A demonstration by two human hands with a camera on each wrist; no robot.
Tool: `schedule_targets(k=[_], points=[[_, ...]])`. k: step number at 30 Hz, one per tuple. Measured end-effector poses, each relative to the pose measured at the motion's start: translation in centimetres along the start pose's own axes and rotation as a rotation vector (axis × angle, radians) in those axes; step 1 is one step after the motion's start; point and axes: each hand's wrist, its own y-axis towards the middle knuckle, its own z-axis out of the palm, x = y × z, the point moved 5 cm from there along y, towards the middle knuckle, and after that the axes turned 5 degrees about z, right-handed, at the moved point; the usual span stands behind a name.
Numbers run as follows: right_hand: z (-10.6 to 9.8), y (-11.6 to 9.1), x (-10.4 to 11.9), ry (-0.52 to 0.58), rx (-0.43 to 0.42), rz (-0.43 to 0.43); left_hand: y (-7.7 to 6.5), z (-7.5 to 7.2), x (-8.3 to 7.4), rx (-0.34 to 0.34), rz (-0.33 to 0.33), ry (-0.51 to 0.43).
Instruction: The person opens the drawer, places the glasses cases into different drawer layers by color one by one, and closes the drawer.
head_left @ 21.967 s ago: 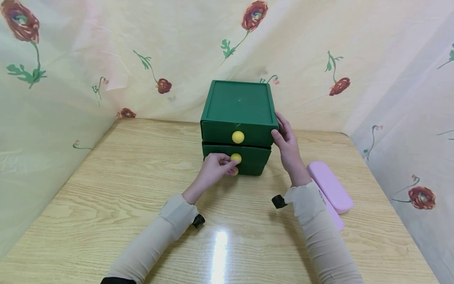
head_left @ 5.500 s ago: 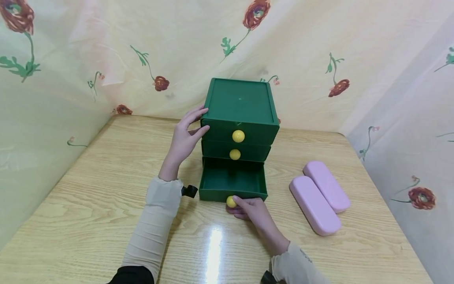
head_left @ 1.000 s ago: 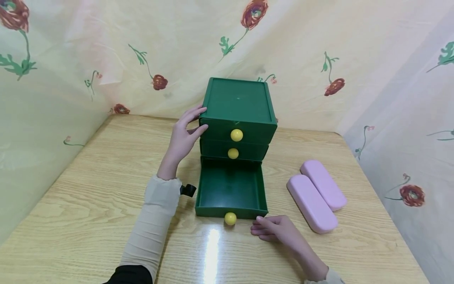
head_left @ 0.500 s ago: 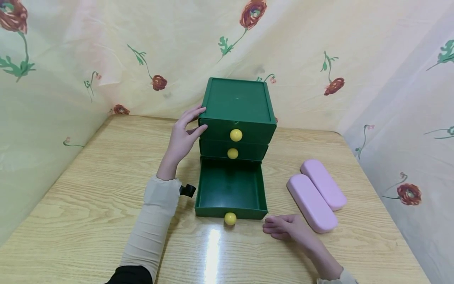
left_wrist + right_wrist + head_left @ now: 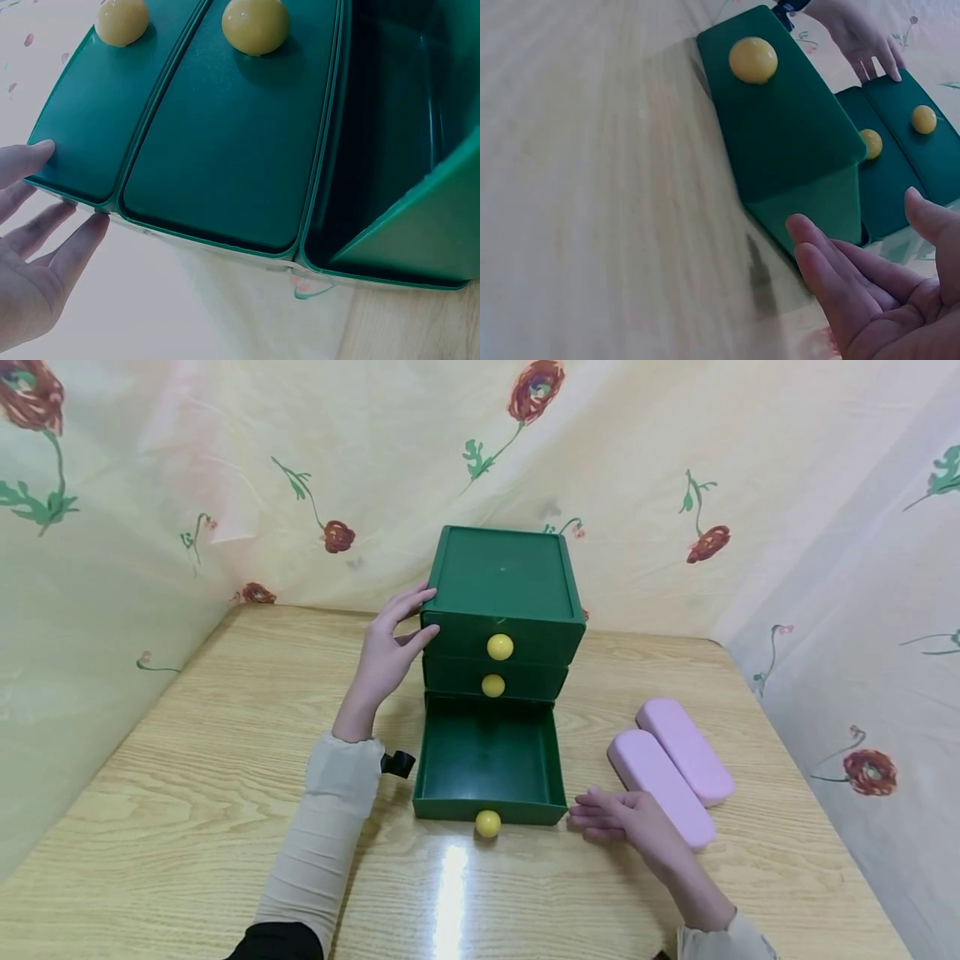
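A green drawer cabinet (image 5: 502,572) with yellow round knobs stands at the back of the table. Its bottom drawer (image 5: 487,764) is pulled out and bare inside; the upper two are closed. My left hand (image 5: 386,647) braces the cabinet's left front corner, thumb on the front and fairly straight fingers against the side, as the left wrist view also shows. My right hand (image 5: 626,822) holds nothing. Its extended fingers are near the pulled-out drawer's front right corner; whether they touch it, I cannot tell. The bottom drawer's yellow knob (image 5: 753,60) is untouched.
Two lilac oblong cases (image 5: 686,752) lie side by side on the wooden table (image 5: 225,760), right of the drawer; my right hand partly covers the nearer one. A flowered cloth (image 5: 405,460) hangs behind and at both sides.
The bottom drawer, shut at first, was pulled toward me by my right hand, which then let go of the knob and moved right. My left hand changed from a knob to the cabinet's left corner.
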Motion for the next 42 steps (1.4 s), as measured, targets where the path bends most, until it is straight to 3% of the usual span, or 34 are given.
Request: schedule_targets(k=[9,16,20,27,34,42], points=[[-1.7,0.3,2.1,-0.174,-0.208,-0.032,0.0,0.0,0.1,0.001,0.002,-0.004],[-3.4,-0.3,3.6,-0.575,-0.405,-0.084,0.0,0.0,0.2,0.003,0.006,-0.006],[-4.2,-0.7,4.0,-0.658,-0.479,-0.108,0.0,0.0,0.2,0.004,0.003,-0.006],[-5.4,-1.0,4.0,-0.761,-0.506,-0.208,0.0,0.0,0.2,0.003,-0.001,-0.002],[-6.4,-0.6,3.3,-0.903,-0.479,-0.157,0.0,0.0,0.1,0.005,-0.006,-0.003],[-6.8,-0.5,2.6,-0.984,-0.483,-0.095,0.1,0.0,0.2,0.007,-0.012,-0.007]])
